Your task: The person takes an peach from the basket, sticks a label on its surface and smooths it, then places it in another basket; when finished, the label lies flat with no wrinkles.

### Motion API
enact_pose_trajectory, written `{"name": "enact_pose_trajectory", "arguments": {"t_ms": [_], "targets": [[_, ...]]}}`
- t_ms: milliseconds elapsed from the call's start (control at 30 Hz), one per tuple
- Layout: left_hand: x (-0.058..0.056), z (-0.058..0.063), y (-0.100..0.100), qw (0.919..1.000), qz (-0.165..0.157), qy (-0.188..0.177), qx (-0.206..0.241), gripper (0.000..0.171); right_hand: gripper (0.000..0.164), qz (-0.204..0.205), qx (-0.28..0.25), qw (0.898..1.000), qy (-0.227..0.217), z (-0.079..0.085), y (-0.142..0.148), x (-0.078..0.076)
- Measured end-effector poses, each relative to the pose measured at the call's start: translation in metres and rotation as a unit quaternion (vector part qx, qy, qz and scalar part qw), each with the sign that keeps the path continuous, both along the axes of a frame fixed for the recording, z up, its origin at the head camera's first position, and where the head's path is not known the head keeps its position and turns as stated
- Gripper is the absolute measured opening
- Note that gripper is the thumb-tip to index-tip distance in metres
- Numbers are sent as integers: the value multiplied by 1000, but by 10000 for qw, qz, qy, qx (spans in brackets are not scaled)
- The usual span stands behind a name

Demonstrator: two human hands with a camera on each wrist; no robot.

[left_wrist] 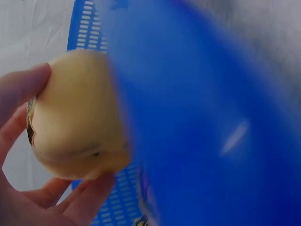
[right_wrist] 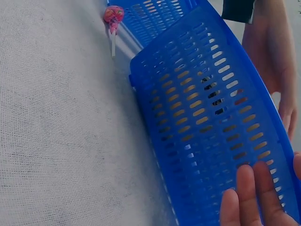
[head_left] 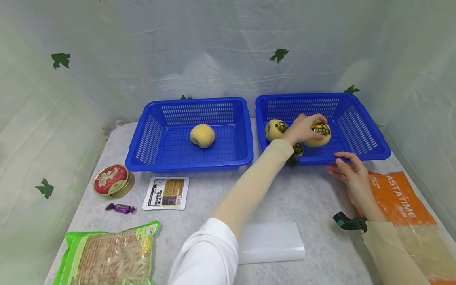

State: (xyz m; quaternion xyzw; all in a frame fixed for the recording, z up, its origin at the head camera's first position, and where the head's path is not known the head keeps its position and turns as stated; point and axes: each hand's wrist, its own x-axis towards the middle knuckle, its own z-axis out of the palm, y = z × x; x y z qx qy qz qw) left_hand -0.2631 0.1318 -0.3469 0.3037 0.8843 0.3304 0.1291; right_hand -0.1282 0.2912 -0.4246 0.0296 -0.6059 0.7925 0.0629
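- Left hand [head_left: 303,128], head view: fingers and thumb curled round a stickered fruit [head_left: 321,137] inside the right basket [head_left: 360,128]. Can't tell if that fruit touches the floor of it.
- Right hand [head_left: 358,180], same view: loose, fingers spread, holding nothing I can see, at the front rim of the right basket.
- Rest of the head view: second fruit [head_left: 272,130] at the left end of the right basket, third fruit [head_left: 298,149] by its front wall, half hidden. Left of it sits the left basket [head_left: 199,165] with a plain fruit [head_left: 202,135]. Out front and well left of it: tin [head_left: 113,181], candy [head_left: 121,208], packet [head_left: 167,194], green bag [head_left: 114,257]. Orange bag [head_left: 402,198] is near its front right corner.
- Left wrist view: clear grip on the stickered fruit, with the right basket a big blue blur up close.
- Right wrist view: straight-ish fingers outside the right basket wall, can't tell if they touch. Lollipop [right_wrist: 114,15] lies just off its corner.
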Motion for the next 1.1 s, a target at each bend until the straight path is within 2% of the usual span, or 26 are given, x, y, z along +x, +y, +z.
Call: {"name": "enact_pose_trajectory", "arguments": {"t_ms": [200, 400, 533, 633, 767, 867, 1000, 1100], "targets": [[6, -13, 5, 9987, 76, 20, -503, 41, 22, 32, -55, 10000, 57, 0, -1, 0], [13, -26, 4, 9904, 269, -330, -1314, 38, 21, 18, -10, 10000, 79, -3, -1, -1], [11, -28, 2, 9875, 155, -491, -1488, 38, 22, -27, 88, 10000, 39, -2, -1, -1], [9, -26, -1, 9891, 11, -511, -1378, 39, 22, -25, 134, 9999, 44, -1, -1, 0], [7, -24, -6, 9931, -140, -435, -1084, 40, 22, -5, 151, 9999, 29, -1, 0, 0], [6, -22, -11, 9964, -342, -448, -633, 41, 22, -29, 179, 9998, -12, -1, 0, 0], [8, -9, -26, 9949, -634, -667, 420, 44, 22, -53, 120, 9999, -59, 0, -1, 0], [12, 7, -44, 9834, -750, -863, 1410, 45, 22, -48, 18, 10000, -78, -1, 0, 1]]}}
